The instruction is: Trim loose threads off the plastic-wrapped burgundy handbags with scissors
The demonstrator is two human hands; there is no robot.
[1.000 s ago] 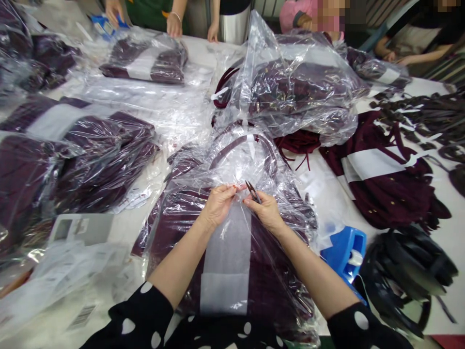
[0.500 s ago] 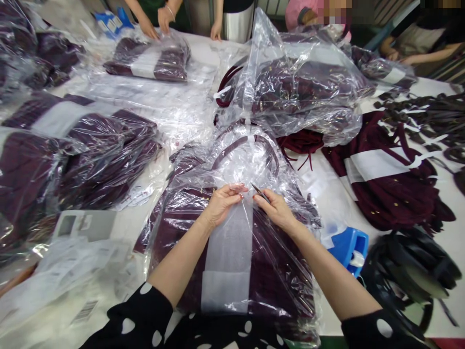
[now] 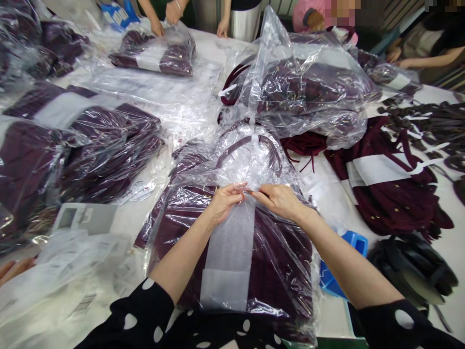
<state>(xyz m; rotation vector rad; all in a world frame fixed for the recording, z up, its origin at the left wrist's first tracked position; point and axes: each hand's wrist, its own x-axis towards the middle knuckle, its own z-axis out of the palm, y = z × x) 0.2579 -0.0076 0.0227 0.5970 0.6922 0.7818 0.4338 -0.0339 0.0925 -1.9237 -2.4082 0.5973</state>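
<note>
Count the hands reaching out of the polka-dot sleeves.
2: the left hand and the right hand, close together over the nearest plastic-wrapped maroon bag. Neither is hidden.

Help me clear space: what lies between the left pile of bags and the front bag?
White slips and pale table, in the head view.

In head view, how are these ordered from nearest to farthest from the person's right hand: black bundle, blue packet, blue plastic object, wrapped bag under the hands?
1. Wrapped bag: directly beneath the right hand.
2. Blue plastic object: to the right.
3. Black bundle: farther right.
4. Blue packet: far side, left.
</note>
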